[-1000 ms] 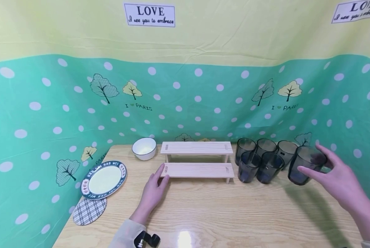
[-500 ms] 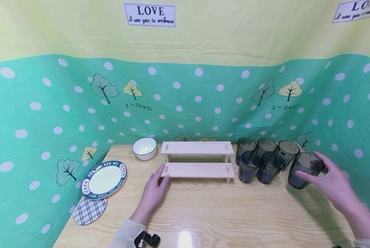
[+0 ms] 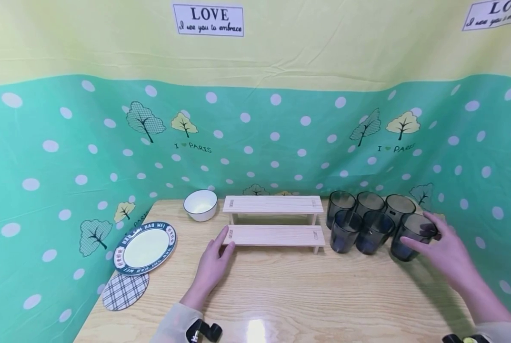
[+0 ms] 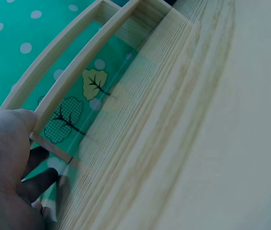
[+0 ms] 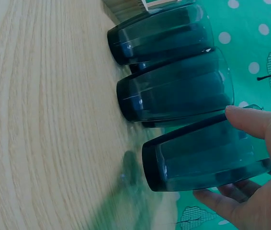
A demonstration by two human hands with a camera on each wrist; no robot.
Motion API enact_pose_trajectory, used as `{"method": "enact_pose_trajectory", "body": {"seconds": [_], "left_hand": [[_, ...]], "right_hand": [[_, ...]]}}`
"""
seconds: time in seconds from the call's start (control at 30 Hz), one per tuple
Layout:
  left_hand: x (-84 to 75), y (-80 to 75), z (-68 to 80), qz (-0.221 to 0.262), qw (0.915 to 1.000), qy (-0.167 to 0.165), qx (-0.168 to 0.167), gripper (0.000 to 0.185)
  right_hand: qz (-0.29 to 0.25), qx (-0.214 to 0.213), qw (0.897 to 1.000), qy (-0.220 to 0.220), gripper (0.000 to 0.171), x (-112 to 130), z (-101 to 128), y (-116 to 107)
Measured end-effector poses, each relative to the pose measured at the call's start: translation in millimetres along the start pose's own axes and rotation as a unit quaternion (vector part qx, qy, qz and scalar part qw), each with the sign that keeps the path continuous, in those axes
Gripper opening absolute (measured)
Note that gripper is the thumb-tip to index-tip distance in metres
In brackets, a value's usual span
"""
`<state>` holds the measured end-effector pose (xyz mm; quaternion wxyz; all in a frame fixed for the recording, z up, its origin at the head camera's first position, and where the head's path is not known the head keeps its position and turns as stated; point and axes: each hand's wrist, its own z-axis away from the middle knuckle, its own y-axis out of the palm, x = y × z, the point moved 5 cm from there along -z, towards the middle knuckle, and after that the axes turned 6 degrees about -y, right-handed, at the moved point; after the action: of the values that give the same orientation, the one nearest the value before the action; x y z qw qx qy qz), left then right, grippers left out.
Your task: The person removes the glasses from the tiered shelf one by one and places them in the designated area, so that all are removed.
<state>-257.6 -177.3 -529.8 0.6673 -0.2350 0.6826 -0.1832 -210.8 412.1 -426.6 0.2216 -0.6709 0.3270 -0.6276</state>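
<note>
In the head view, my right hand (image 3: 445, 252) grips a dark smoky glass tumbler (image 3: 411, 238) between thumb and fingers, at the right end of a group of similar tumblers (image 3: 372, 231). From the right wrist, the held tumbler (image 5: 205, 155) looks slightly tilted, its base seemingly just off the table. A neighbouring tumbler (image 5: 178, 91) stands close beside it. My left hand (image 3: 212, 264) touches the left end of the front low wooden shelf (image 3: 276, 235), index finger and thumb fairly straight. In the left wrist view, the thumb lies at the shelf's (image 4: 85, 64) corner; other fingers are partly hidden.
Behind the front shelf is a higher wooden shelf (image 3: 272, 204). A white bowl (image 3: 200, 206) with a dark rim stands left of it. Farther left, a blue-rimmed plate (image 3: 145, 247) partly overlaps a checked round mat (image 3: 125, 290). Patterned cloth (image 3: 272, 124) surrounds the wooden table (image 3: 289, 295).
My right hand has carried its tumbler left and slightly down, closer to the other tumblers. My left hand stays at the front shelf's end.
</note>
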Motion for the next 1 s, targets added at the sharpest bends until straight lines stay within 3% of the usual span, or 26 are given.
{"method": "enact_pose_trajectory", "body": {"seconds": [1.0], "left_hand": [[-1.8, -0.1, 0.5, 0.001, 1.0000, -0.003, 0.001, 0.064]], "right_hand": [[-0.023, -0.005, 1.000, 0.010, 0.119, -13, -10, 21]]}}
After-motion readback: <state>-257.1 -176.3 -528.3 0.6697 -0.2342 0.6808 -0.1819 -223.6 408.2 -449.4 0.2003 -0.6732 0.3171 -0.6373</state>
